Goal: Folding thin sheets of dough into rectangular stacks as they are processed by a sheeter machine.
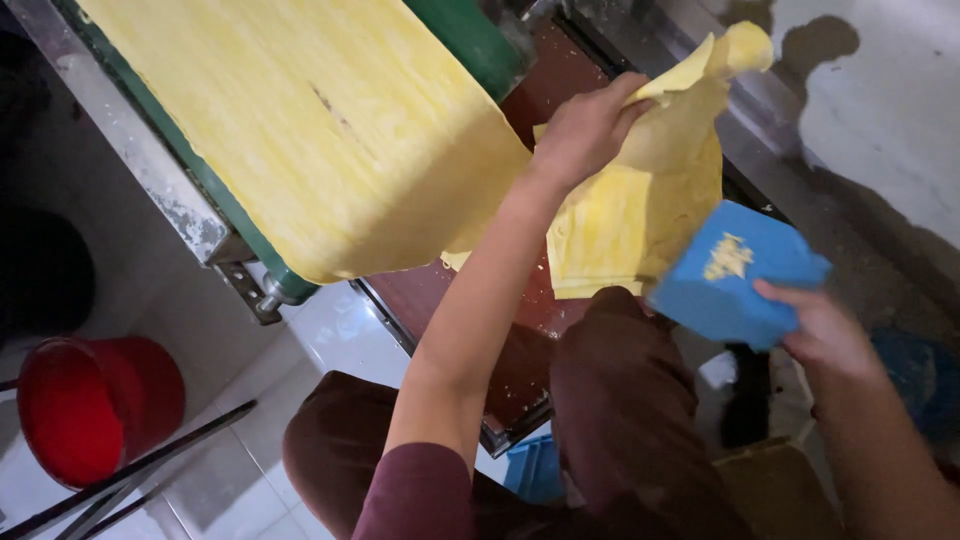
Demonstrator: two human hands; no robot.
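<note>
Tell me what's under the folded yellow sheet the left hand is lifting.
Under the yellow sheet, held by the left hand, a dark red-brown tray surface shows with pale crumbs. The part directly beneath the fold is covered.

Dim indoor light, dark corners, hard shadows on wall, slight motion blur

red bucket point(85, 405) on white floor | dark rods point(130, 470) beside it
</note>
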